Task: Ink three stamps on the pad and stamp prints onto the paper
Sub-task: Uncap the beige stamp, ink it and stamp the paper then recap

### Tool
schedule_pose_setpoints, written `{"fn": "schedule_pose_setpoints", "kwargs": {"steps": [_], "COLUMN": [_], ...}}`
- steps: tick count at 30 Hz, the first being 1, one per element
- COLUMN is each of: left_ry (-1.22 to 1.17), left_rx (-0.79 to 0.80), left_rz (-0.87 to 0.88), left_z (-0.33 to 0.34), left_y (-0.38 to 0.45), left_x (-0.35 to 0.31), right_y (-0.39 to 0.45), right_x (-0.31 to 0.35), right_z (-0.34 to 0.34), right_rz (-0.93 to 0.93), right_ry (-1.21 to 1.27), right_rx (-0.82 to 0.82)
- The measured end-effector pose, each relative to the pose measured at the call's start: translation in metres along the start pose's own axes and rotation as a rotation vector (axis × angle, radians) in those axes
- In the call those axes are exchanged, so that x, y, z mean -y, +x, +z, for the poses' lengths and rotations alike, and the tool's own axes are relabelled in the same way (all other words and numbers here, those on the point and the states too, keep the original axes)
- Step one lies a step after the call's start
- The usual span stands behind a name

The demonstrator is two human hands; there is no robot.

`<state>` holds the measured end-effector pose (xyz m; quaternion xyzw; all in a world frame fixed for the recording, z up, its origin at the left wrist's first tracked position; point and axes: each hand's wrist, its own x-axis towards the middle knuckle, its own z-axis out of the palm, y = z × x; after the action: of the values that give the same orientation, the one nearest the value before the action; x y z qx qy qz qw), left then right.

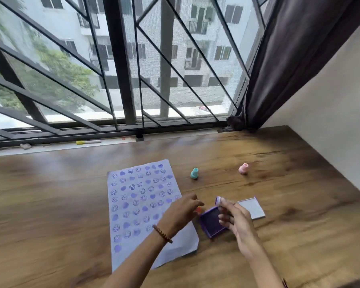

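Paper [141,204]: pale sheet on the wooden table [50,194], covered in rows of purple smiley and heart prints.
Ink pad [212,224]: open purple square tray, just right of the paper's lower edge; its lid [251,208] lies beside it.
Right hand [236,222]: pinching a purple stamp [218,201] above the pad.
Left hand [183,210]: curled over the paper's edge (something orange shows beneath, too blurred to name).
Other stamps: teal stamp [194,173] and pink stamp [243,168], farther back, well apart.
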<state>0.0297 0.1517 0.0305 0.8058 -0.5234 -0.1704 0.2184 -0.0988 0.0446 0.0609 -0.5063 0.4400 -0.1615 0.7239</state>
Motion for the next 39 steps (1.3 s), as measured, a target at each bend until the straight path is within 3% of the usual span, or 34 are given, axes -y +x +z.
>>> {"fn": "schedule_pose_setpoints", "kwargs": {"steps": [5, 7, 9, 11, 13, 21, 30, 36, 39], "left_ry": [-0.101, -0.365, -0.798, -1.218, -1.400, -1.498, -1.521, -1.678, -1.652], "left_rx": [-0.082, -0.205, -0.291, -0.267, -0.264, -0.262, -0.261, -0.325, -0.325], "left_rz": [-0.044, -0.174, -0.359, -0.443, -0.471, -0.436, -0.410, -0.452, -0.483], "left_z": [0.001, 0.001, 0.000, 0.001, 0.001, -0.010, -0.002, 0.011, 0.016], "left_y": [-0.001, -0.004, -0.008, -0.009, -0.011, -0.011, -0.005, 0.011, 0.021], "left_x": [0.001, -0.007, -0.016, -0.020, -0.021, -0.020, -0.014, -0.013, -0.013], "right_y": [0.004, 0.004, 0.004, 0.002, 0.001, 0.000, 0.011, 0.021, 0.032], "right_x": [-0.002, -0.001, 0.001, 0.003, 0.006, 0.017, 0.022, 0.014, 0.009], "right_z": [-0.008, -0.008, -0.006, -0.003, 0.001, 0.005, 0.010, 0.012, 0.009], "right_rz": [-0.052, -0.120, -0.228, -0.323, -0.392, -0.554, -0.585, -0.457, -0.412], "right_ry": [-0.105, -0.195, -0.303, -0.399, -0.482, -0.590, -0.560, -0.405, -0.450], "right_rx": [0.032, 0.062, 0.118, 0.189, 0.233, 0.266, 0.291, 0.293, 0.229]}}
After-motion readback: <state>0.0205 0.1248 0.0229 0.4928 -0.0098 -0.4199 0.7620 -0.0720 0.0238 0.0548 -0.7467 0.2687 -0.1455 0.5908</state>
